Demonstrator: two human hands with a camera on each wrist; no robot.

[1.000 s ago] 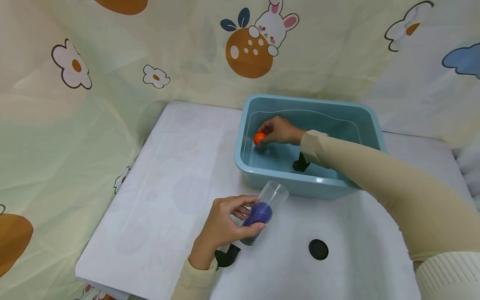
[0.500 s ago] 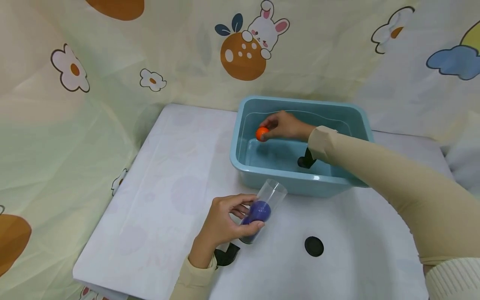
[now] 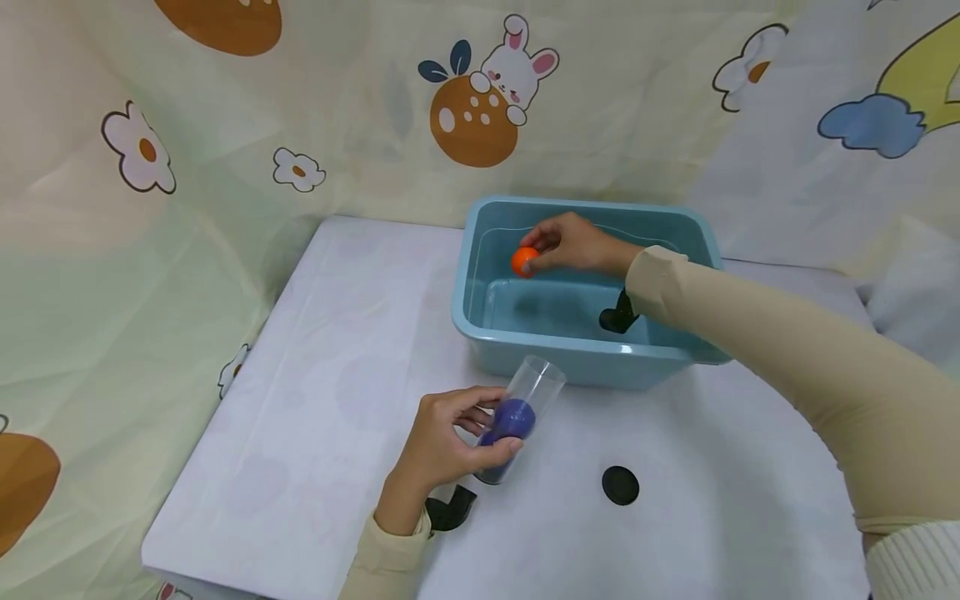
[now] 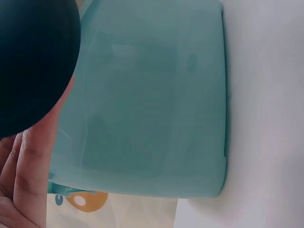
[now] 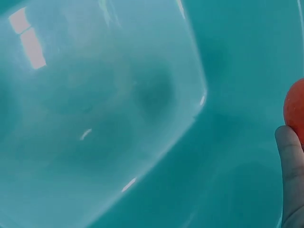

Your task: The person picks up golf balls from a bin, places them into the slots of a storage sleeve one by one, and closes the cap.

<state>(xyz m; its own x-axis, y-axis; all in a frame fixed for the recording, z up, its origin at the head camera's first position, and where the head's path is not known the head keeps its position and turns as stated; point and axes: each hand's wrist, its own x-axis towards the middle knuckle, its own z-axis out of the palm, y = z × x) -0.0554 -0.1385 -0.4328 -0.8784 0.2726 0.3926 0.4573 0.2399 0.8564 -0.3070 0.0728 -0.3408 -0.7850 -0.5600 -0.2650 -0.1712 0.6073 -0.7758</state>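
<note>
My left hand [image 3: 453, 433] grips a clear tube [image 3: 537, 382] low down, its open end tilted up to the right. Inside the tube sit purple balls, the upper ball [image 3: 514, 418] plain to see and another partly behind the fingers. In the left wrist view the tube's dark round base [image 4: 33, 61] fills the upper left corner. My right hand [image 3: 573, 242] pinches an orange ball [image 3: 523, 262] between thumb and fingers, above the floor of the blue basin [image 3: 540, 340]. The right wrist view catches only part of the orange ball [image 5: 295, 111] and one finger at the edge.
The basin stands at the back of the white-covered table [image 3: 360, 350], just beyond the tube's mouth. A flat black disc [image 3: 620, 485] lies on the cloth right of the tube. Behind the table hangs a patterned curtain [image 3: 360, 92].
My right hand has lifted the orange ball up from near the basin floor, drawing slightly back to the right. The left hand keeps its hold on the tube. The head view has shifted a little.
</note>
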